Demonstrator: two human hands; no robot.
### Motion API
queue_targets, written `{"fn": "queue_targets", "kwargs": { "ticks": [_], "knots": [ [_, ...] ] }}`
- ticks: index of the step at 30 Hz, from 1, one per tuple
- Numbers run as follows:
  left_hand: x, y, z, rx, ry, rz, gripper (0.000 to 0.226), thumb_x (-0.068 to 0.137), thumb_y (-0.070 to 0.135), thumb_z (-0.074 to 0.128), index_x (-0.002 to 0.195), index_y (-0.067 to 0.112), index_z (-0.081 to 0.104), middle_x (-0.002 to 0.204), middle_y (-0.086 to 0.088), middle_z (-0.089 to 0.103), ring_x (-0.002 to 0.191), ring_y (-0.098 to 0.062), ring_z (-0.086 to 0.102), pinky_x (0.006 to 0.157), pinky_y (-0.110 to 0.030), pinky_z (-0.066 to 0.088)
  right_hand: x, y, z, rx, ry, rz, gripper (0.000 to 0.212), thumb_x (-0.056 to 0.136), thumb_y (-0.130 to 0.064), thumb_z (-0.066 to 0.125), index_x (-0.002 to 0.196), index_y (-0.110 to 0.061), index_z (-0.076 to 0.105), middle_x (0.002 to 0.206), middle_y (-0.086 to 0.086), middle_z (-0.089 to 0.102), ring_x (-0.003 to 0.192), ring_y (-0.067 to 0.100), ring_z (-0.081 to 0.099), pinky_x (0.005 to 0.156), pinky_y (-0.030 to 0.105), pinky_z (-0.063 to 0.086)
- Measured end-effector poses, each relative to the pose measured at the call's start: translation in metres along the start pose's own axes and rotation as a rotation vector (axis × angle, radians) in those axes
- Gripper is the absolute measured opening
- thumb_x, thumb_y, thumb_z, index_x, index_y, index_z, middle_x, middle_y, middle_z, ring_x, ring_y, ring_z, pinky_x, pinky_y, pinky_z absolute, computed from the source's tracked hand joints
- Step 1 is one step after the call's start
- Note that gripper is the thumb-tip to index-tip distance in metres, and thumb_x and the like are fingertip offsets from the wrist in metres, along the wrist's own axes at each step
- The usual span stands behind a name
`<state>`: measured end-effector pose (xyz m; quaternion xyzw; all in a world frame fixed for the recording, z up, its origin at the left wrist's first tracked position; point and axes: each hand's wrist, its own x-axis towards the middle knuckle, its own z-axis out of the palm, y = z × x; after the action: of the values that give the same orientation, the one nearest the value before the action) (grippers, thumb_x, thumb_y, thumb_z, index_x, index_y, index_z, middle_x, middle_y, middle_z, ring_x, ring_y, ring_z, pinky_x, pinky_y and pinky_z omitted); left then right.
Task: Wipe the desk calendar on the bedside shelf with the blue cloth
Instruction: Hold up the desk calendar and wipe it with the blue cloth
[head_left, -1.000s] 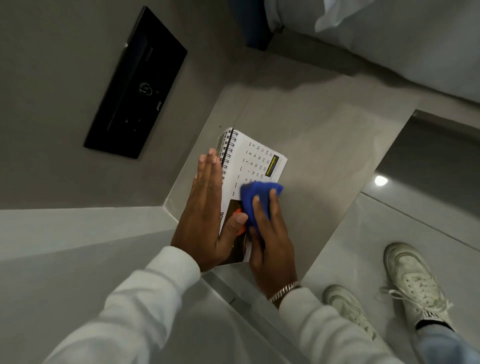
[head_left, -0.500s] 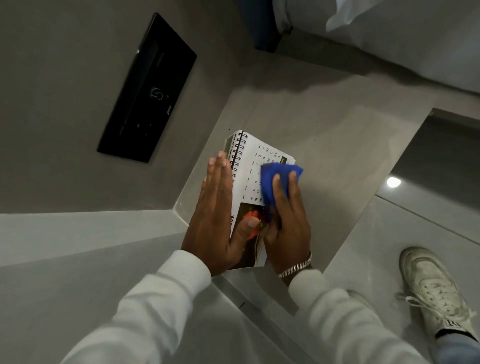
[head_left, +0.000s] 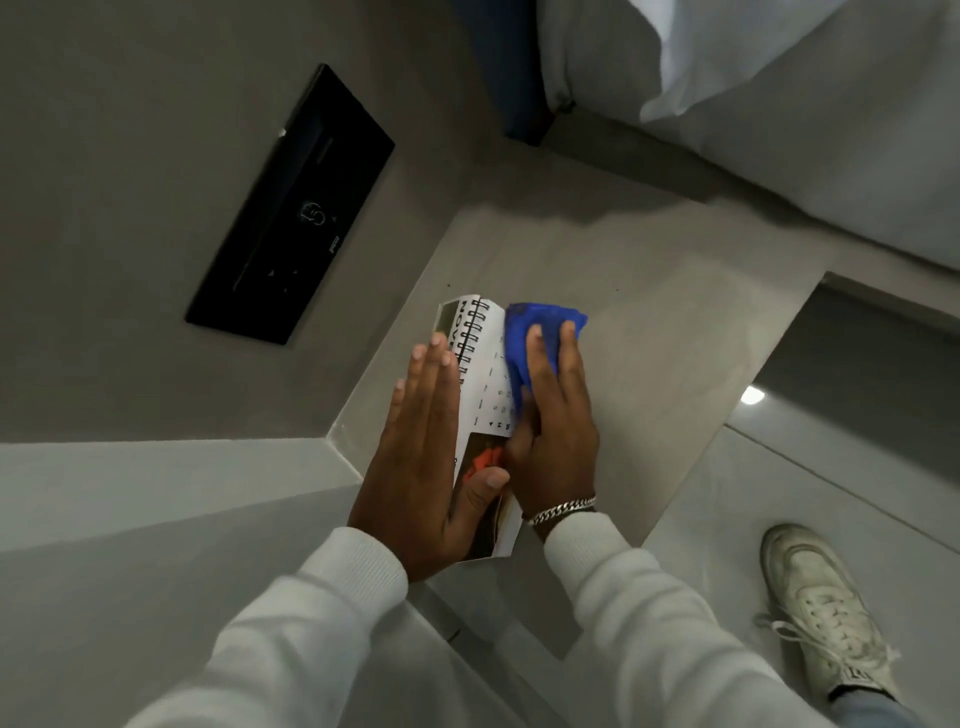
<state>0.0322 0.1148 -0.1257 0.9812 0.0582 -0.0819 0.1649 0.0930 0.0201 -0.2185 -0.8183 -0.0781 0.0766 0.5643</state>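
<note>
Desk calendar (head_left: 483, 395) stands on bedside shelf (head_left: 649, 364), 12 o'clock from us. Our left hand (head_left: 421, 457), flat and spread, braces its back; right hand (head_left: 550, 415) presses blue cloth (head_left: 535, 332) on the page w/ fingers. Risk: hard push twd 3 o'clock may fold or tip the calendar.

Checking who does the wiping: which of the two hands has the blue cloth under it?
The right hand, with the bracelet: its fingers press the blue cloth onto the calendar. The left hand lies flat, clothless.
</note>
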Motion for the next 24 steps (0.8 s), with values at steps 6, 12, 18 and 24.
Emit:
{"fn": "queue_targets", "kwargs": {
  "ticks": [6, 12, 18, 24],
  "knots": [
    [-0.001, -0.001, 0.001, 0.125, -0.012, -0.050, 0.085, 0.090, 0.062, 0.028, 0.152, 0.013, -0.004, 0.164, -0.007, -0.004, 0.151, -0.017, -0.011, 0.123, -0.042, 0.002, 0.004, 0.005, -0.035, -0.259, -0.217, 0.043, 0.068, 0.087, -0.022, 0.056, 0.148, -0.023, 0.025, 0.159, 0.011, 0.017, 0.138, 0.038, 0.035, 0.096, 0.055, 0.049],
    [-0.003, 0.006, -0.004, 0.247, -0.002, -0.045, 0.082, 0.093, 0.055, 0.030, 0.151, 0.001, 0.009, 0.162, -0.018, 0.008, 0.151, -0.030, 0.005, 0.119, -0.052, 0.019, 0.044, 0.021, -0.108, -0.531, -0.320, -0.194, 0.087, 0.065, 0.018, 0.061, 0.141, -0.019, 0.040, 0.152, 0.018, 0.034, 0.131, 0.048, 0.040, 0.087, 0.050, 0.052],
    [-0.001, 0.017, -0.003, 0.397, -0.005, -0.136, 0.085, 0.091, 0.058, 0.033, 0.149, -0.002, 0.015, 0.159, -0.021, 0.018, 0.149, -0.034, 0.015, 0.118, -0.051, 0.023, 0.108, 0.046, -0.142, -0.730, -0.550, -0.414, 0.076, 0.068, 0.019, 0.057, 0.137, -0.012, 0.047, 0.148, 0.023, 0.038, 0.135, 0.051, 0.032, 0.096, 0.064, 0.043],
    [-0.013, 0.035, 0.000, 0.265, 0.150, -0.328, 0.077, 0.092, 0.050, 0.038, 0.150, 0.004, 0.018, 0.161, -0.015, 0.019, 0.150, -0.029, 0.015, 0.118, -0.053, 0.023, 0.107, 0.067, -0.152, -0.995, -0.795, -0.521, 0.085, 0.085, -0.070, 0.034, 0.150, -0.022, 0.009, 0.161, 0.010, 0.006, 0.147, 0.036, 0.004, 0.112, 0.058, 0.015]
  ]
}}
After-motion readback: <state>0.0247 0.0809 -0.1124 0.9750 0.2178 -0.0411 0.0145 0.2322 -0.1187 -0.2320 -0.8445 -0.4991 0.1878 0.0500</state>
